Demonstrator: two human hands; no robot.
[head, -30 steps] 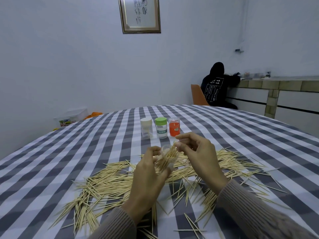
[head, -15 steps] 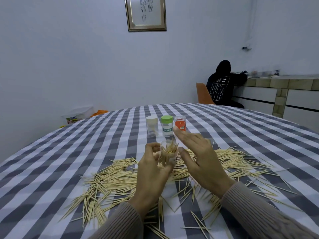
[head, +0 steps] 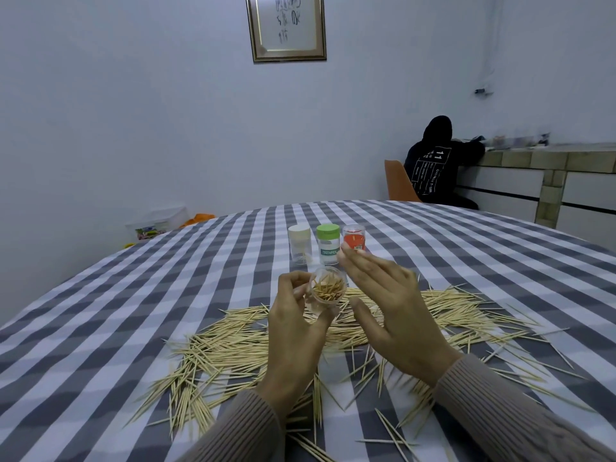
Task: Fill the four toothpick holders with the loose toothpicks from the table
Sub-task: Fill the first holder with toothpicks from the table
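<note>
A round table [head: 466, 261] under a grey-and-white checked cloth fills the lower half of the frame, set against plain pale walls. A framed picture [head: 286, 26] with dark brush marks hangs at top centre. At the right a tiled counter [head: 546, 161] runs along the wall, and a person in a black hooded top [head: 433, 165] sits there on an orange chair [head: 396, 181], back turned; the top carries a white "11" and smaller print too small to read. At the left edge, behind the table, sits a plastic box [head: 156, 221].

Three capped holders stand in a row mid-table: a white-capped one [head: 300, 243], a green-capped one [head: 328, 245] whose label reads "TOOTHPICK", and a red one [head: 354, 240] whose label is unreadable.

Loose toothpicks [head: 226, 355] lie strewn across the cloth in the lower middle. Above them, the left hand [head: 293, 331] is curled around a clear open holder [head: 325, 293], its mouth tilted toward the camera and packed with toothpicks. The right hand [head: 390, 308] hovers just right of it, fingers spread, holding nothing.
</note>
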